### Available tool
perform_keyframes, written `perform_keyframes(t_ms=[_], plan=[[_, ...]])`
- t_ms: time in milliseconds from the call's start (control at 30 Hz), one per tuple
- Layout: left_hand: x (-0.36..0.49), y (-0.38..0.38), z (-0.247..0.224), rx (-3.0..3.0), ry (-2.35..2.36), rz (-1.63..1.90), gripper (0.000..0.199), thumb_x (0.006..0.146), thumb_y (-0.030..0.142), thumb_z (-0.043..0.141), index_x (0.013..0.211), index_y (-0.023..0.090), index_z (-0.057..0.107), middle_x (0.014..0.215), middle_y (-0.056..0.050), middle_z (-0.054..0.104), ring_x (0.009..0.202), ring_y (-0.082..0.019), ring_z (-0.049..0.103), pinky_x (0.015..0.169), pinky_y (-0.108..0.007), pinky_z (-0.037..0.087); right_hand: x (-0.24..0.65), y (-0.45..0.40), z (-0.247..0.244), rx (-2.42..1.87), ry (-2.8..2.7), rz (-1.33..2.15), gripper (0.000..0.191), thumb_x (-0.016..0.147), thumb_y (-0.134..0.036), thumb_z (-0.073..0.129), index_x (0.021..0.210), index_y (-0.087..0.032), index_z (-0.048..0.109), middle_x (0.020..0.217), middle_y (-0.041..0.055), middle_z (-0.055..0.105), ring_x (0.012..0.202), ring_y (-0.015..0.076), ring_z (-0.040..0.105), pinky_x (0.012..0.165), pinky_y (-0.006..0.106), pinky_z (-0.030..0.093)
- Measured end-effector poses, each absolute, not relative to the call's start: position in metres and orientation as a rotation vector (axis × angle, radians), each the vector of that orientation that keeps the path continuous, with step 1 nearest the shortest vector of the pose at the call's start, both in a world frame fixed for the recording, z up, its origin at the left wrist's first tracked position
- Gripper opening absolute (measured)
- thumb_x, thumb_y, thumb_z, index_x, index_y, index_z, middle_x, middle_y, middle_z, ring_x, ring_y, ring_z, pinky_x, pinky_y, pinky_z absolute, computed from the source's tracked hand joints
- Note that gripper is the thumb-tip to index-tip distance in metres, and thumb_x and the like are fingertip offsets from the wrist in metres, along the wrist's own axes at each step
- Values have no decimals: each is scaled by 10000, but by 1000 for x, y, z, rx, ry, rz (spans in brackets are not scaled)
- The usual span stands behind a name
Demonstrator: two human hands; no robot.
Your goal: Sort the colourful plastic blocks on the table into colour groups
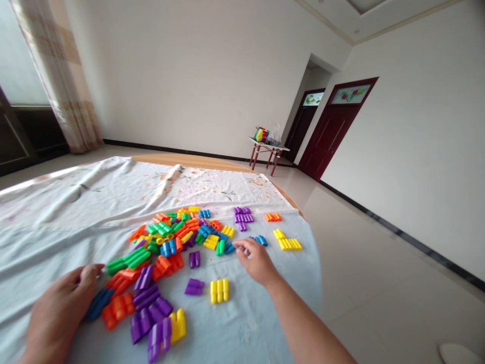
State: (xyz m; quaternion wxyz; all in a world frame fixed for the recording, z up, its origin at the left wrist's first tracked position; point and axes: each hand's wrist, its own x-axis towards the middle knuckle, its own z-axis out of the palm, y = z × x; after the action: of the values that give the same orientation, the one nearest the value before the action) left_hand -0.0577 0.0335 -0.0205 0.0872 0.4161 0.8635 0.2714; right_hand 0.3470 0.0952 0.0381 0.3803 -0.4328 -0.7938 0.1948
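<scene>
My left hand [62, 308] is at the lower left, its thumb and fingers closed together beside a green piece [129, 260] and above a dark blue piece [99, 304]; what it holds, if anything, is hidden. My right hand [255, 260] reaches over the cloth, thumb and forefinger bent toward a blue piece [229, 247] at the edge of the pile. Between the hands lies a heap of coloured plastic tube pieces. Nearer me are purple pieces [140, 323] and a yellow three-tube piece [220, 291]. A purple group [243, 217] lies beyond my right hand.
The round table bears a pale cloth [242, 323]. At its right side lie a yellow group [290, 243] and an orange piece [273, 217]. Across the room stands a small table [269, 145] with bags, near a dark red door [333, 126].
</scene>
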Motion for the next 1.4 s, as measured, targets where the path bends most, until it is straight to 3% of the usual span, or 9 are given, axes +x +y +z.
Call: perform_keyframes(t_ms=[200,500,1400], plan=[[-31,22,15,1146,2475,830,537,807,514,247,1038,198,614,941,-95,630,873,-239,560,705,-295,398,307,73,13,-1062,-2069,626,221,792,-135,532,967,-175,660,924,49,661,830,144,594,798,274,481],[-34,24,9,1167,2487,876,482,802,487,293,991,206,637,918,-87,642,852,-218,558,668,-273,383,302,66,-2,-1014,-2170,567,178,759,-174,618,929,-170,671,889,54,660,908,177,572,840,297,455],[-37,28,11,1203,2509,833,544,795,524,232,1008,220,629,987,-131,640,891,-276,556,673,-323,394,289,72,-11,-1049,-2207,222,66,784,-172,549,746,-189,600,758,20,627,788,163,548,743,265,408]])
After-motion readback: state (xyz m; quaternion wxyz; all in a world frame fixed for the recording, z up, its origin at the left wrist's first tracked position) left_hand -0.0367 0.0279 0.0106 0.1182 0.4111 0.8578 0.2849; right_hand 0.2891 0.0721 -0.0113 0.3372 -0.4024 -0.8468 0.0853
